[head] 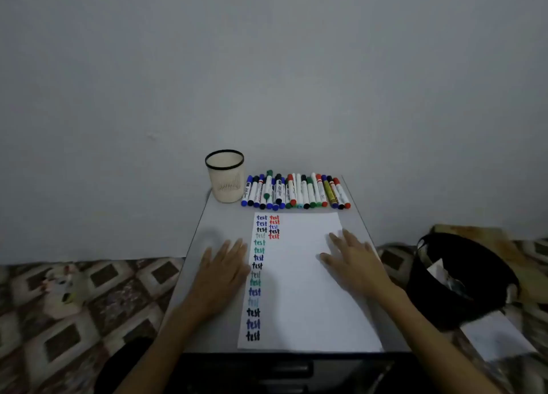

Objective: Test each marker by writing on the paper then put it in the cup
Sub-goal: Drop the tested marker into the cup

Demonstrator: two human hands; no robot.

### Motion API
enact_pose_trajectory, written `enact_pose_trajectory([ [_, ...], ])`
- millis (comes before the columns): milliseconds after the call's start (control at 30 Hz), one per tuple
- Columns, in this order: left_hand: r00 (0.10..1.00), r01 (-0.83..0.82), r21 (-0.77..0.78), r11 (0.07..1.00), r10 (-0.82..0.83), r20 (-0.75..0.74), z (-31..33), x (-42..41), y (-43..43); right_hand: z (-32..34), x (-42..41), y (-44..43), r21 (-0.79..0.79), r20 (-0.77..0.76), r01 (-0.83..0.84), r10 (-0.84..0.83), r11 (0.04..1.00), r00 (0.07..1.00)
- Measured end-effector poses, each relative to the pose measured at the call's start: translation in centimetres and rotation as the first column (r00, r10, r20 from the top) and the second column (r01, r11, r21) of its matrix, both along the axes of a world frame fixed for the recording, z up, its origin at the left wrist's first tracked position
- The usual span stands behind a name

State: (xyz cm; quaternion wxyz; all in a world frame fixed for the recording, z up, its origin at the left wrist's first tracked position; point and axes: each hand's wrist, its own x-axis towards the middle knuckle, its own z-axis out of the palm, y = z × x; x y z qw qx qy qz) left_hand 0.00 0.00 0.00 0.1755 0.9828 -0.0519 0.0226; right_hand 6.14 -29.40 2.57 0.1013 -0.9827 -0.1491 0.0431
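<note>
A white sheet of paper (305, 284) lies on the small grey table (207, 224), with two columns of the word "test" in several colours along its left side. Beyond the paper, a row of several capped markers (296, 192) lies side by side against the wall. A cream cup with a black rim (225, 175) stands at the back left of the table and looks empty. My left hand (224, 267) rests flat on the table beside the paper's left edge. My right hand (353, 258) lies flat on the paper's right part. Neither hand holds anything.
A black bin (462, 278) with scraps inside stands to the right of the table. Patterned fabric (89, 304) spreads on both sides. A plain grey wall (267, 67) rises right behind the table. A drawer front (267, 370) shows below the table's near edge.
</note>
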Motion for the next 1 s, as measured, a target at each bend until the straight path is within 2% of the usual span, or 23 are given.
enact_pose_trajectory([
  [133,0.994,0.015,0.089,0.996,-0.025,0.110,-0.7,-0.3,0.0,-1.9,-0.6,-0.4,0.068,0.022,0.047,-0.048,0.997,0.999],
  [433,0.992,0.016,0.099,0.995,-0.028,0.119,-1.2,0.0,0.2,-2.6,-0.5,-0.3,0.022,0.073,0.049,-0.050,0.999,0.996],
  [533,0.992,0.014,0.072,0.997,-0.023,0.123,-1.2,0.0,0.2,-1.8,-0.2,-0.4,0.165,0.082,0.061,-0.076,0.984,0.994],
  [667,0.992,-0.018,0.005,1.000,0.017,0.127,-1.0,0.2,0.2,-0.4,3.8,-1.0,0.362,0.178,0.162,-0.239,0.918,0.955],
  [733,0.991,-0.025,-0.007,1.000,0.025,0.134,-1.1,0.3,0.3,0.2,6.5,-1.2,0.354,0.174,0.187,-0.262,0.916,0.949],
  [867,0.987,-0.030,-0.031,0.999,0.034,0.155,-1.1,0.3,0.3,0.7,9.8,-1.1,0.218,0.103,0.189,-0.215,0.958,0.971],
  [1000,0.986,-0.038,-0.033,0.999,0.043,0.160,-1.2,0.3,0.3,-0.5,10.5,-0.8,0.328,0.220,0.206,-0.287,0.922,0.932],
])
